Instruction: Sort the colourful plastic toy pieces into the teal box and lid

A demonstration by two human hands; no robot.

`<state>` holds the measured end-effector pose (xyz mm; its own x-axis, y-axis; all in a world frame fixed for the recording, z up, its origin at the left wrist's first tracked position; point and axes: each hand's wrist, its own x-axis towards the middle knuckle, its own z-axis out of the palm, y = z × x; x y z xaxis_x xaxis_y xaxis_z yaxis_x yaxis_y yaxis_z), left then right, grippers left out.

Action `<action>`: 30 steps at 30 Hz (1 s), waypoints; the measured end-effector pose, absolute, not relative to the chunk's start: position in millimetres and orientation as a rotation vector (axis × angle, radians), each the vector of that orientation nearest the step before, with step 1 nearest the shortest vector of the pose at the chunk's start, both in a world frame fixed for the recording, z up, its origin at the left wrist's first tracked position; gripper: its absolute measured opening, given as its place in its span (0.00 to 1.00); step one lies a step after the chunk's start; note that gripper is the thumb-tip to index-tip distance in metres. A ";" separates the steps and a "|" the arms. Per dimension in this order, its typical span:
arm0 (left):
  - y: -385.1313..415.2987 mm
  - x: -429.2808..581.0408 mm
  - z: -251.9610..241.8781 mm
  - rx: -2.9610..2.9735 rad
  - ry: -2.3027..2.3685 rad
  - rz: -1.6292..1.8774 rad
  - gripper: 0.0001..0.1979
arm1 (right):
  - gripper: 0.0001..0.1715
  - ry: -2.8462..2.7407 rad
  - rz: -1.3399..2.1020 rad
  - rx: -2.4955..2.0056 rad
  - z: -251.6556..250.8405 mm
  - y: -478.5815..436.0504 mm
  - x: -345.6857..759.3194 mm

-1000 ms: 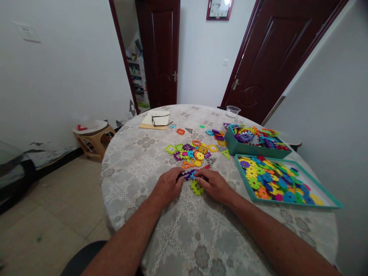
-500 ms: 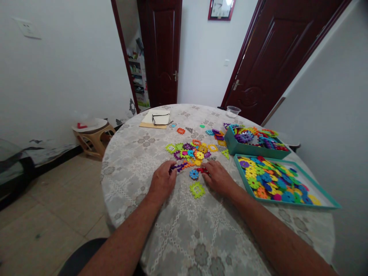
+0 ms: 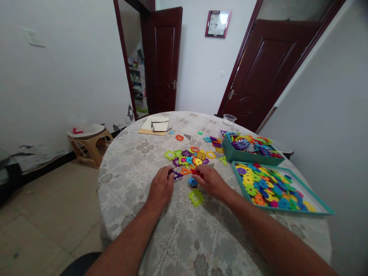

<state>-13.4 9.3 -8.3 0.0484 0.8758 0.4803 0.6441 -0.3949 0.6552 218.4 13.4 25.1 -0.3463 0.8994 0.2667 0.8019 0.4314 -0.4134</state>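
My left hand (image 3: 160, 187) rests on the round table (image 3: 138, 161) with its fingers curled on a purple toy piece (image 3: 177, 175). My right hand (image 3: 209, 179) lies just right of it, fingertips pinched on a red piece (image 3: 196, 172). A blue gear piece (image 3: 192, 182) sits between the hands, and a lime green square piece (image 3: 196, 197) lies just in front of it. Beyond the hands a cluster of joined coloured pieces (image 3: 191, 157) is spread flat on the lace cloth.
A shallow teal lid (image 3: 316, 201) full of coloured pieces lies at my right, with a teal box (image 3: 238, 156) of pieces behind it. A notebook with glasses (image 3: 156, 125) and a clear cup (image 3: 229, 119) sit at the far edge. A stool (image 3: 87, 140) stands left.
Both hands moved away from me toward the cluster and parted. The blue gear and green square they covered now lie free. The right hand now pinches a red piece.
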 end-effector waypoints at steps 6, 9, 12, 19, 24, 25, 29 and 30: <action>12.8 -16.7 -11.6 2.088 1.525 1.303 0.13 | 0.08 -2.476 0.227 -1.587 29.2 44.2 185.6; 12.5 -16.9 -12.8 2.088 1.501 1.318 0.13 | 0.12 -2.464 0.167 -1.671 23.6 45.3 181.6; 11.9 -16.1 -12.9 2.098 1.485 1.313 0.13 | 0.17 -2.462 0.120 -1.707 20.3 40.0 180.1; 11.9 -14.9 -13.0 2.095 1.492 1.297 0.13 | 0.22 -2.489 0.074 -1.741 19.7 38.2 175.8; 11.6 -14.7 -14.7 2.103 1.497 1.296 0.13 | 0.17 -2.511 0.085 -1.735 20.9 40.3 174.1; 11.4 -14.8 -14.8 2.103 1.497 1.296 0.13 | 0.17 -2.506 0.082 -1.736 21.0 40.0 173.9; 10.9 -15.1 -15.5 2.093 1.504 1.295 0.13 | 0.14 -2.443 0.108 -1.739 17.6 37.7 174.4; 11.0 -15.1 -15.7 2.091 1.505 1.296 0.13 | 0.12 -2.419 0.133 -1.726 16.0 37.3 174.9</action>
<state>-15.1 11.0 -15.7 0.0670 0.8590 0.5076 0.6296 -0.4311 0.6464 174.9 37.3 16.0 -0.3172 0.9447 0.0839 0.9298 0.3272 -0.1689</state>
